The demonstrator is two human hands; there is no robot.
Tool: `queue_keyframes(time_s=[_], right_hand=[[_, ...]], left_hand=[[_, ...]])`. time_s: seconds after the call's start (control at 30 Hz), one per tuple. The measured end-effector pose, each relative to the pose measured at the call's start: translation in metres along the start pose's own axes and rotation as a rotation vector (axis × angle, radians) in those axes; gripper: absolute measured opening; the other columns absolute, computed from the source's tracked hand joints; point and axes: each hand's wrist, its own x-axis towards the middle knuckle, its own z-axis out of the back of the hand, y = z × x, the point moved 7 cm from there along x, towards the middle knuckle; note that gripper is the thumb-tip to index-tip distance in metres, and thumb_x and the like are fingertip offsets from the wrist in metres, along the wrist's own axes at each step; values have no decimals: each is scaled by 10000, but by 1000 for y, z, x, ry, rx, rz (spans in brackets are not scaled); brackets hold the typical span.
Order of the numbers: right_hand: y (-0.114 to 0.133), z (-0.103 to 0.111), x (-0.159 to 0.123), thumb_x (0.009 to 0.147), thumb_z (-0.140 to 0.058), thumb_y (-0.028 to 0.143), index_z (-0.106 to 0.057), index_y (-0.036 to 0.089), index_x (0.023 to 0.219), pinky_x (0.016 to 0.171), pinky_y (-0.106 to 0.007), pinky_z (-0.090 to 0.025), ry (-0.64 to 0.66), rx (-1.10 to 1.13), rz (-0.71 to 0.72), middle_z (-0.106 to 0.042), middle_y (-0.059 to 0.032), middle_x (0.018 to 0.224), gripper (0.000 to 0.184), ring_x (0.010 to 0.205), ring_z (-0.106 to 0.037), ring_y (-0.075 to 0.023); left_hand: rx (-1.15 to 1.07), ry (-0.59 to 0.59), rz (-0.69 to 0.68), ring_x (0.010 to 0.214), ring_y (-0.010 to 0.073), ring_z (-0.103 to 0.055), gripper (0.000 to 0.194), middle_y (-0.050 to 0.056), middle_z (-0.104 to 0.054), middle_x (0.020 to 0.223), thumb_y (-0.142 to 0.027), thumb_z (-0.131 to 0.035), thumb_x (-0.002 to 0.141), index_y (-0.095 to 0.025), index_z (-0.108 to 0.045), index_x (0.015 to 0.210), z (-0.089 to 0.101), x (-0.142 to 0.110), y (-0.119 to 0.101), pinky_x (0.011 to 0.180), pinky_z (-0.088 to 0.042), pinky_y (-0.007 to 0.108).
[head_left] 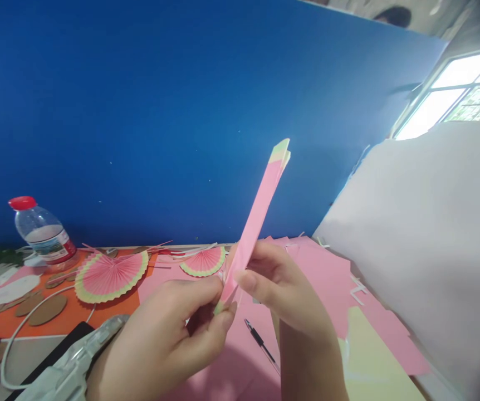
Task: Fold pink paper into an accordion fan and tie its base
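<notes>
Between my two hands a folded pink paper strip (258, 214) with pale green ends stands tilted, its upper tip leaning right. Its layers part slightly at the top. My left hand (177, 323) pinches the lower end between thumb and fingers. Higher up, my right hand (284, 281) grips the strip with the thumb in front and fingers behind. Below the hands, a black pen (260, 341) lies on pink paper. Two pleated paper fans, pink with yellow-green rims, rest behind: a larger fan (112, 274) at the left and a smaller fan (204, 260) near the middle.
A clear bottle (43, 228) with a red cap stands at the back left. Brown cardboard discs (48, 310) lie on orange paper (117, 312). Pink sheets (323, 278) and a pale yellow sheet (373, 356) spread to the right. A blue wall (160, 111) closes off the back.
</notes>
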Motion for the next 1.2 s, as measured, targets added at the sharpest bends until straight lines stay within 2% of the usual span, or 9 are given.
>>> queue_keyframes(time_s=[0.27,0.43,0.57,0.77,1.03,1.2], right_hand=[[-2,-2,6,854,-596,278,-607,200,754,584,-211,-418,-70,88,21,-542,31,674,127,605,-493,-82],[-7,-3,6,829,-608,356,-588,197,737,548,-255,-445,-96,-19,-37,-541,24,619,185,558,-531,-113],[-8,-1,6,820,-621,368,-603,194,735,570,-266,-445,-133,-71,-49,-538,10,637,194,604,-529,-125],[3,-1,7,867,-582,344,-634,204,876,556,-221,-418,-156,108,19,-558,17,676,149,587,-494,-82],[1,-2,9,889,-554,336,-637,195,812,558,-192,-416,-163,246,-17,-548,30,654,181,578,-478,-61],[-2,-4,11,903,-527,329,-628,188,774,530,-201,-417,-136,227,-7,-536,30,631,216,551,-499,-68]], left_hand=[[-46,-50,-11,538,96,-403,273,-50,-410,605,-324,-388,938,-211,-419,691,5,-1,-3,486,-335,216],[-377,-64,21,738,112,-563,258,-29,-583,769,-336,-327,969,-232,-501,811,3,5,-3,672,-448,220],[-529,-63,57,652,103,-556,277,-44,-570,684,-334,-282,985,-232,-489,833,-3,8,2,681,-456,237],[-375,-76,71,556,96,-483,295,-63,-484,571,-368,-279,982,-232,-481,815,-1,7,5,613,-426,217],[-249,-84,92,568,100,-479,317,-55,-484,602,-380,-255,982,-228,-457,790,-1,5,6,587,-409,223],[-274,-90,69,640,119,-531,281,-32,-525,657,-327,-280,979,-224,-471,801,-1,5,1,643,-447,242]])
